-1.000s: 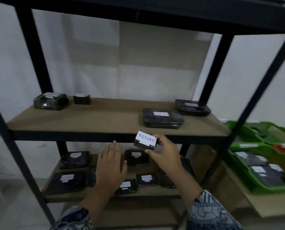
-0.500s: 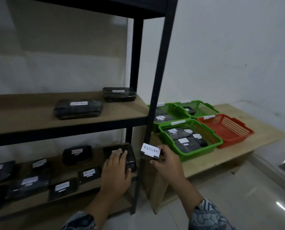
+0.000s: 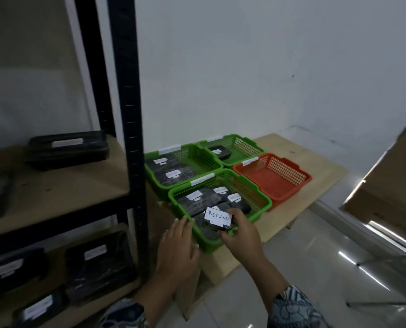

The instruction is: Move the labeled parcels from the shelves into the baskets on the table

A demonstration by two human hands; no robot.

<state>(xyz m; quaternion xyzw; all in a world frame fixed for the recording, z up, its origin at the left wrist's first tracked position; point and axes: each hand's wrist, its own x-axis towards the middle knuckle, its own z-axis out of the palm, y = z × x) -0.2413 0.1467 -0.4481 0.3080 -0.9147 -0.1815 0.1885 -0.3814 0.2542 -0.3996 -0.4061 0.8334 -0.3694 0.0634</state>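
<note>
Bearing a white label hand-lettered RETURN, a small parcel point(image 3: 217, 220) wrapped in dark glossy plastic is pinched between the thumb and curled fingers of the right hand point(image 3: 242, 235). It is held just over the near end of the nearest green basket point(image 3: 266, 204), above other labelled parcels point(image 3: 197, 202). The left hand point(image 3: 178, 249) is seen flat, fingers straight, with nothing gripped, at the basket's near-left corner

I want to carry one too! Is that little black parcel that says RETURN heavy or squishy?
Probably light: the right hand alone holds the RETURN parcel up. It seems stiff, keeping its boxy shape. Its shiny wrap may be slippery.
</note>
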